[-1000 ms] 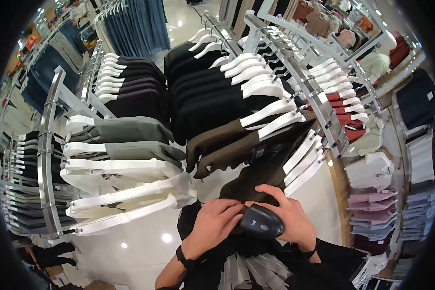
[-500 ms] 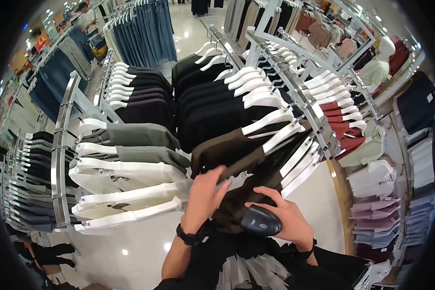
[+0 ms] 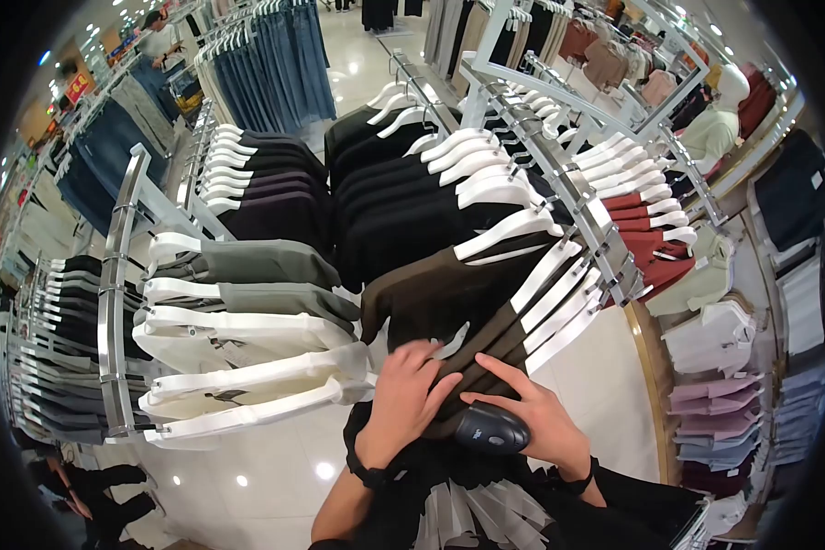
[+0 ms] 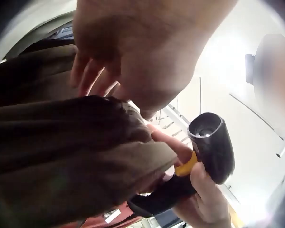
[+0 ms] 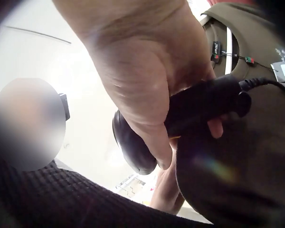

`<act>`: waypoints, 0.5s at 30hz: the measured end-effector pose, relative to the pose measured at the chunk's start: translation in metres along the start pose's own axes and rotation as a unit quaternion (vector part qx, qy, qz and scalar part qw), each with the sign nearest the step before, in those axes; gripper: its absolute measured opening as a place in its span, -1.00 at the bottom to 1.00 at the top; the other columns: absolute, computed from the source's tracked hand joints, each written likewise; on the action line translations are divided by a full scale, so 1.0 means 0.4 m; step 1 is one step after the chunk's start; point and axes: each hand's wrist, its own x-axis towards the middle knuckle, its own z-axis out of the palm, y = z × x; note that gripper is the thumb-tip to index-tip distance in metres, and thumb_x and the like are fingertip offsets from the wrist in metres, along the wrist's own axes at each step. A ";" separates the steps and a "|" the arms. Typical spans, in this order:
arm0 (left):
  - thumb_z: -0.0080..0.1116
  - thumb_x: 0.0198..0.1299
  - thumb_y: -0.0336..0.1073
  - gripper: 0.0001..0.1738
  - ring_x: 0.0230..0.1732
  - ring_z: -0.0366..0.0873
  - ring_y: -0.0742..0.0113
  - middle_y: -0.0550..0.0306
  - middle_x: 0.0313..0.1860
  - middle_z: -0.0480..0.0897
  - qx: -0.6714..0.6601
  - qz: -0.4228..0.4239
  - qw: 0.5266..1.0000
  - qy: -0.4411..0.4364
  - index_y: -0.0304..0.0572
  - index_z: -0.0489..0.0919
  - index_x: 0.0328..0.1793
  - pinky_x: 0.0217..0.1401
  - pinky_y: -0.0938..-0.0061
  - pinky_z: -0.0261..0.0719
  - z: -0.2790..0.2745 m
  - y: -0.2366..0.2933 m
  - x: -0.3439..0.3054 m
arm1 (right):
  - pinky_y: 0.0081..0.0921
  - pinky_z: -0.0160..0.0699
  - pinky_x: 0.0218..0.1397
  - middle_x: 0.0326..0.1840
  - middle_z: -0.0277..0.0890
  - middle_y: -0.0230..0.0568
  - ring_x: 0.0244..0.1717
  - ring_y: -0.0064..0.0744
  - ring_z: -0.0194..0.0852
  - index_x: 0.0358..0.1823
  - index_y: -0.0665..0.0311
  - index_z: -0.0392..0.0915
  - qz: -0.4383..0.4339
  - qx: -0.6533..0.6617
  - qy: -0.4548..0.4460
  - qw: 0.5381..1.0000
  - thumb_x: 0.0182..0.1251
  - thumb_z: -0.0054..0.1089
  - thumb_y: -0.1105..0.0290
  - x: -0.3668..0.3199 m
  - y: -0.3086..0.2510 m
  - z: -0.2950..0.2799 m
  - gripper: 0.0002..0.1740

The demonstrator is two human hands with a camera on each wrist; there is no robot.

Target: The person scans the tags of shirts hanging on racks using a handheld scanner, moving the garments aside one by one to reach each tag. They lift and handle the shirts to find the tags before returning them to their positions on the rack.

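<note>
My right hand (image 3: 545, 423) grips a black handheld barcode scanner (image 3: 491, 429). In the left wrist view the scanner (image 4: 213, 147) shows a yellow trigger (image 4: 186, 165) and a finger near it. A cable leaves its handle in the right wrist view. Close beside the scanner hang several dark brown tops (image 3: 477, 367) on white hangers (image 3: 559, 316). My left hand (image 3: 401, 399) is at their shoulder ends, thumb and fingers spread apart. The left wrist view shows its fingers (image 4: 92, 76) loosely extended past the brown cloth (image 4: 61, 142). A white tag (image 5: 284, 71) hangs at one top's neck.
White tops (image 3: 247, 380) and grey-green tops (image 3: 270, 266) hang on the left rail (image 3: 112, 302). Black tops (image 3: 385, 206) hang farther along the right rail (image 3: 587, 197). Folded clothes (image 3: 715, 403) lie on shelves at right. A mannequin (image 3: 713, 128) stands behind.
My left hand reached forward to a brown top, then came back toward me. That top and its hanger now sit closer to the front brown tops. The scanner stays in my right hand.
</note>
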 end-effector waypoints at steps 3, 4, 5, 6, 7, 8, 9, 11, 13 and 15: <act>0.43 0.43 -0.26 -0.46 0.50 0.55 -0.27 -0.21 0.53 0.60 0.107 0.073 0.986 0.102 -0.25 0.64 0.49 0.48 0.02 0.53 -0.034 0.019 0.073 | -0.15 0.78 0.37 0.80 0.35 -0.17 0.35 0.02 0.76 0.39 -0.06 0.80 0.002 -0.001 0.000 1.000 0.18 0.55 0.39 0.003 0.001 -0.001 -0.35; 0.45 0.42 -0.26 -0.41 0.57 0.48 -0.29 -0.22 0.62 0.51 0.111 0.059 0.981 0.147 -0.25 0.62 0.53 0.54 -0.02 0.48 -0.047 0.024 0.098 | -0.15 0.77 0.38 0.81 0.34 -0.16 0.36 0.02 0.75 0.39 -0.05 0.80 0.003 0.006 -0.002 1.000 0.18 0.55 0.39 0.004 0.002 0.000 -0.35; 0.47 0.41 -0.25 -0.36 0.63 0.41 -0.31 -0.22 0.71 0.42 0.114 0.046 0.974 0.191 -0.24 0.59 0.57 0.60 -0.06 0.42 -0.059 0.027 0.123 | -0.15 0.76 0.39 0.81 0.33 -0.16 0.37 0.02 0.75 0.39 -0.05 0.80 0.004 0.012 -0.003 1.000 0.18 0.55 0.39 0.005 0.002 0.000 -0.35; 0.48 0.41 -0.21 -0.24 0.67 0.37 -0.27 -0.25 0.75 0.37 0.137 0.025 0.969 0.203 -0.24 0.49 0.68 0.66 -0.08 0.33 -0.068 0.016 0.143 | -0.16 0.76 0.40 0.82 0.32 -0.14 0.37 0.03 0.74 0.39 -0.04 0.80 0.010 0.013 -0.011 1.000 0.18 0.56 0.40 0.006 0.000 -0.001 -0.34; 0.43 0.47 -0.17 -0.22 0.67 0.37 -0.28 -0.27 0.73 0.39 0.151 0.015 0.964 0.219 -0.24 0.43 0.73 0.67 -0.10 0.31 -0.070 0.001 0.164 | -0.16 0.76 0.40 0.82 0.32 -0.14 0.37 0.03 0.74 0.39 -0.04 0.80 0.008 0.012 -0.008 1.000 0.18 0.56 0.40 0.006 0.001 0.000 -0.34; 0.40 0.50 -0.13 -0.23 0.66 0.37 -0.28 -0.26 0.69 0.43 0.156 0.001 0.967 0.202 -0.25 0.42 0.73 0.65 -0.10 0.30 -0.063 -0.027 0.171 | -0.16 0.75 0.41 0.82 0.31 -0.14 0.38 0.04 0.73 0.39 -0.03 0.80 0.002 0.016 -0.003 1.000 0.18 0.56 0.40 0.007 0.003 0.003 -0.35; 0.38 0.53 -0.09 -0.23 0.64 0.38 -0.27 -0.26 0.65 0.47 0.161 -0.011 0.970 0.184 -0.25 0.41 0.73 0.64 -0.10 0.30 -0.054 -0.058 0.178 | -0.16 0.75 0.42 0.82 0.31 -0.13 0.40 0.05 0.72 0.39 -0.02 0.80 -0.003 0.019 0.003 1.000 0.19 0.56 0.41 0.008 0.006 0.004 -0.36; 0.34 0.56 -0.08 -0.27 0.49 0.49 -0.27 -0.22 0.47 0.57 0.155 -0.014 0.972 0.177 -0.28 0.43 0.71 0.54 -0.08 0.39 -0.032 -0.066 0.166 | -0.16 0.74 0.44 0.83 0.30 -0.13 0.44 0.05 0.69 0.39 -0.01 0.79 -0.005 0.025 0.007 1.000 0.20 0.56 0.42 0.011 0.007 0.001 -0.36; 0.33 0.56 -0.12 -0.31 0.31 0.57 -0.24 -0.19 0.30 0.62 0.003 -0.058 0.992 0.114 -0.28 0.45 0.69 0.40 -0.01 0.49 -0.025 -0.028 0.132 | -0.08 0.67 0.55 0.83 0.30 -0.10 0.62 0.09 0.54 0.39 -0.07 0.81 0.032 0.056 -0.009 0.998 0.18 0.57 0.44 0.007 -0.007 -0.001 -0.34; 0.35 0.51 -0.24 -0.32 0.25 0.60 -0.24 -0.24 0.26 0.61 -0.078 -0.055 0.990 0.104 -0.27 0.45 0.68 0.35 0.04 0.54 0.000 -0.002 0.088 | -0.08 0.67 0.55 0.83 0.29 -0.09 0.61 0.10 0.55 0.38 -0.06 0.81 0.044 0.045 -0.017 0.998 0.21 0.55 0.43 0.007 -0.011 0.000 -0.37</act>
